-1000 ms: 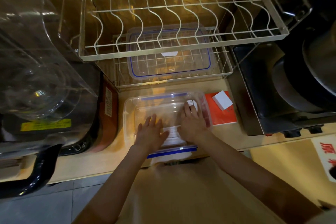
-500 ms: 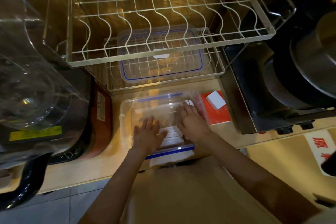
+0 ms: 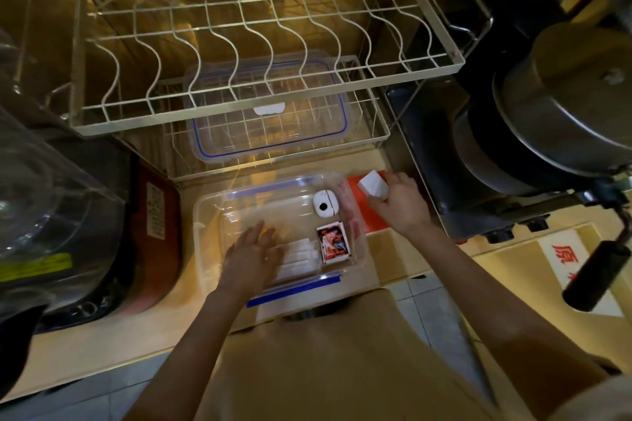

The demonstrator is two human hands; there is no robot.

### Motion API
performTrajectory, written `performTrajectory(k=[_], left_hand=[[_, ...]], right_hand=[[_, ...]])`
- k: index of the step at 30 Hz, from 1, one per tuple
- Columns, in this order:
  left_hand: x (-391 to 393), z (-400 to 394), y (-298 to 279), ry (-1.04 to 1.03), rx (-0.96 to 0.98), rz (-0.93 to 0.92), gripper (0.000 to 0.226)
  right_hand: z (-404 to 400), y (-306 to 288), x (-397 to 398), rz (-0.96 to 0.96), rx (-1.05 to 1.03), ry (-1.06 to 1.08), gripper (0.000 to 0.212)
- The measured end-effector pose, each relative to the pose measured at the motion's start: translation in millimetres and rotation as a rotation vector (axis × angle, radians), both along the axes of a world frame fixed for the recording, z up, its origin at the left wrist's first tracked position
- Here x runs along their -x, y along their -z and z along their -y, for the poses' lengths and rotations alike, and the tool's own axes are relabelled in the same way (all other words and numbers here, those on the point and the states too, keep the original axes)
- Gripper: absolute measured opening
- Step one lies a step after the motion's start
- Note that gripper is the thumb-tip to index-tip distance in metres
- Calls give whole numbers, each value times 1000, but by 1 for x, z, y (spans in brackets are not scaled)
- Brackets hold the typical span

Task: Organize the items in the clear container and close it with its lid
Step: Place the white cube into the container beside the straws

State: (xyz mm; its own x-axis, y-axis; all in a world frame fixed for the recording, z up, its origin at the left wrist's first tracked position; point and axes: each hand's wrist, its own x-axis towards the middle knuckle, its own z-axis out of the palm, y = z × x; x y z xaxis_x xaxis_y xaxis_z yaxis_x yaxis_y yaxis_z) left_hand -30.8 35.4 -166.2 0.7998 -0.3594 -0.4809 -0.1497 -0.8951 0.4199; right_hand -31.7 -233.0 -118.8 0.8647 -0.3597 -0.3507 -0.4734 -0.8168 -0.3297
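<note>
The clear container (image 3: 212, 215) with blue clips sits on the counter in front of me. Inside lie a small white round-cornered device (image 3: 324, 204), a red-and-black printed card pack (image 3: 334, 245) and several white sticks (image 3: 301, 256). My left hand (image 3: 253, 255) rests flat inside the container, fingers apart, over the sticks. My right hand (image 3: 398, 205) is outside, to the container's right, closed on a small white box (image 3: 373, 185) above a red box (image 3: 371, 219). The clear lid (image 3: 270, 143) with a blue seal lies on the lower rack shelf behind.
A wire dish rack (image 3: 260, 27) overhangs the counter behind the container. A dark pot (image 3: 561, 106) on a black appliance stands to the right, with a black handle (image 3: 596, 275) sticking out. A large clear jug (image 3: 51, 215) and a red-brown appliance (image 3: 155, 232) crowd the left.
My right hand left the container and moved right onto the small white box, uncovering the white device and the card pack. My left hand stayed inside. The view shifted closer.
</note>
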Motion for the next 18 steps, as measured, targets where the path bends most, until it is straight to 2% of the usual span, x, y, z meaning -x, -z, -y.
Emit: performTrajectory(k=[3, 5, 7, 9, 11, 15, 18], left_hand=[[3, 1, 0, 1, -8, -19, 57], [2, -1, 3, 27, -16, -65, 76], [0, -3, 7, 65, -57, -101, 93], [1, -2, 7, 113, -116, -101, 100], [5, 0, 4, 129, -133, -93, 103], [6, 2, 0, 84, -96, -89, 95], [6, 1, -2, 129, -112, -92, 98]], right_hand=[[-3, 0, 0, 30, -12, 59, 50], [-9, -7, 0, 141, -81, 127, 46], [-19, -21, 0, 276, -212, 184, 44], [-36, -36, 0, 328, -388, 230, 44], [-55, -39, -1, 280, -472, 226, 43], [-87, -23, -3, 147, -478, 131, 37], [-98, -6, -9, 58, -368, 76, 36]])
